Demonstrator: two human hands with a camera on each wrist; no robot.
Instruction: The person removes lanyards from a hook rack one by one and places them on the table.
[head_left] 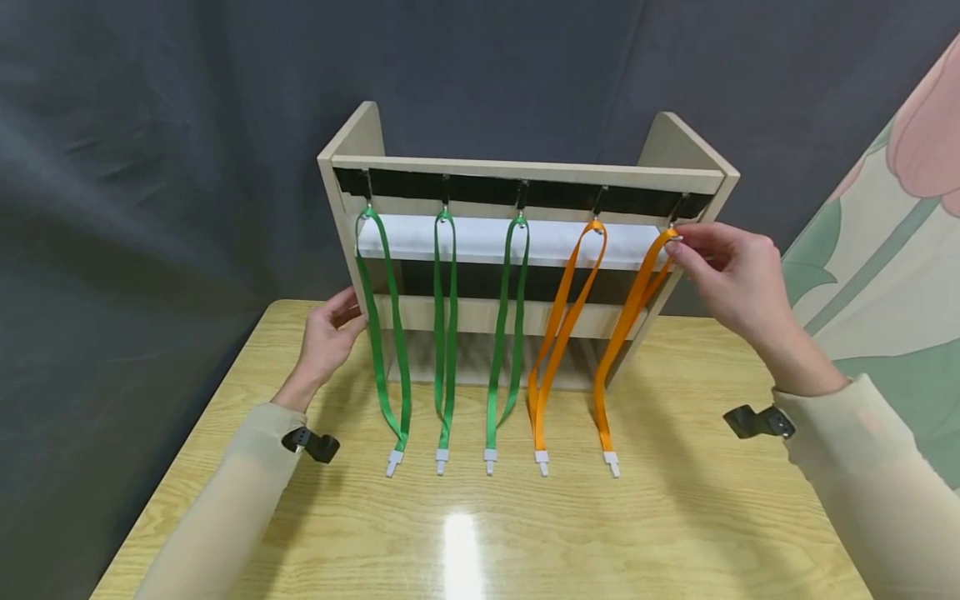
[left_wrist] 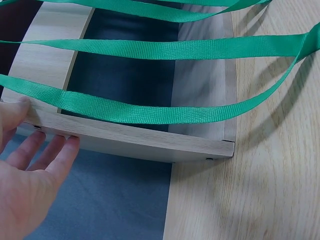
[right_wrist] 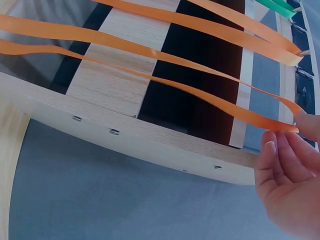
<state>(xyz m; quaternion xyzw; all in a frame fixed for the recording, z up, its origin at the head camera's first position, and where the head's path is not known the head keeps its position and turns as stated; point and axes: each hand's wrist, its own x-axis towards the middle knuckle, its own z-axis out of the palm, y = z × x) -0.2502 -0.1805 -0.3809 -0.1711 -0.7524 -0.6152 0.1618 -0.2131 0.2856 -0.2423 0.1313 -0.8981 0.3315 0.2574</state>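
Note:
A small wooden rack [head_left: 525,317] stands on the table with lanyards hanging from its front hooks. In the head view, my right hand [head_left: 738,271] pinches the top loop of the rightmost orange lanyard [head_left: 628,312] between thumb and fingers, right at its hook [head_left: 678,208]. Beside it hangs a second orange lanyard [head_left: 558,333]. Three green lanyards, one of them the leftmost [head_left: 397,342], hang to the left. My left hand [head_left: 326,337] touches the rack's left side panel [left_wrist: 125,135]; its thumb lies on the front edge and its fingertips rest against the outer face.
White clips [head_left: 543,462] at the lanyards' lower ends hang over the wooden table [head_left: 337,533]. A black strip [head_left: 562,190] carries the hooks, with a white shelf surface [head_left: 480,237] behind the lanyards. Dark cloth [head_left: 187,167] covers the back; a flowered cloth [head_left: 885,292] hangs at right.

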